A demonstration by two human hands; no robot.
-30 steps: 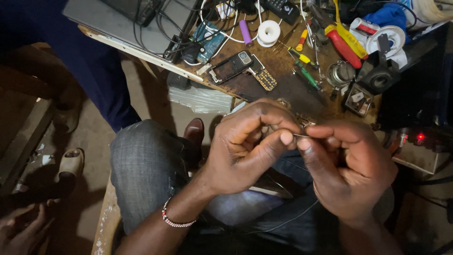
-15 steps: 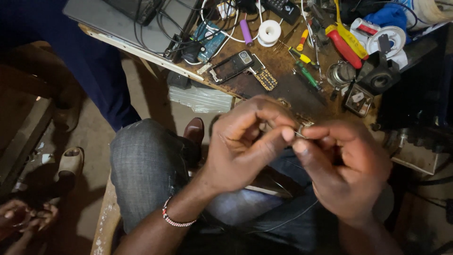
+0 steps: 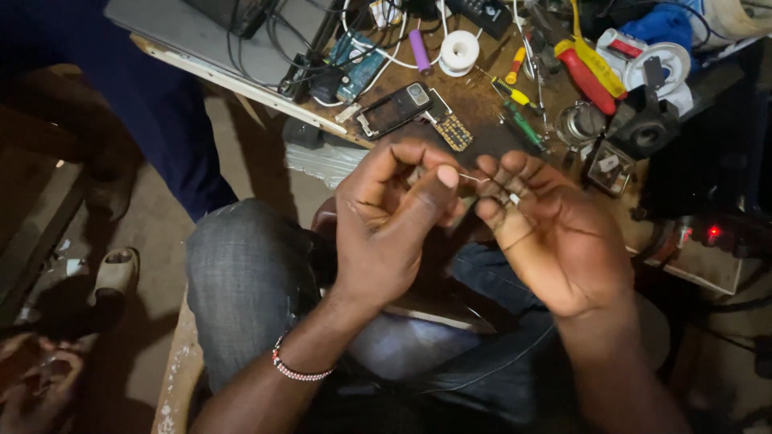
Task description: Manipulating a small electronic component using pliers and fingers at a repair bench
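Pinching a thin wire (image 3: 470, 178) between thumb and fingers, the left hand (image 3: 394, 221) meets the right hand (image 3: 547, 229), also pinching it, above the lap, near the cluttered counter (image 3: 474, 100).

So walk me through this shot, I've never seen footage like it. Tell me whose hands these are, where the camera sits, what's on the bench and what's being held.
There is no machine here: a person works with two bare hands, and the one camera sits on that person's head, looking down over their lap.

The left hand, with a beaded bracelet at the wrist, pinches one end of a thin wire. The right hand meets it at the fingertips and grips a small pale part; what it is, is too small to tell.

Beyond the hands is a cluttered wooden bench. On it lie an old mobile phone, a bare keypad board, a white spool, a purple cylinder, screwdrivers, red-handled pliers and tangled cables.
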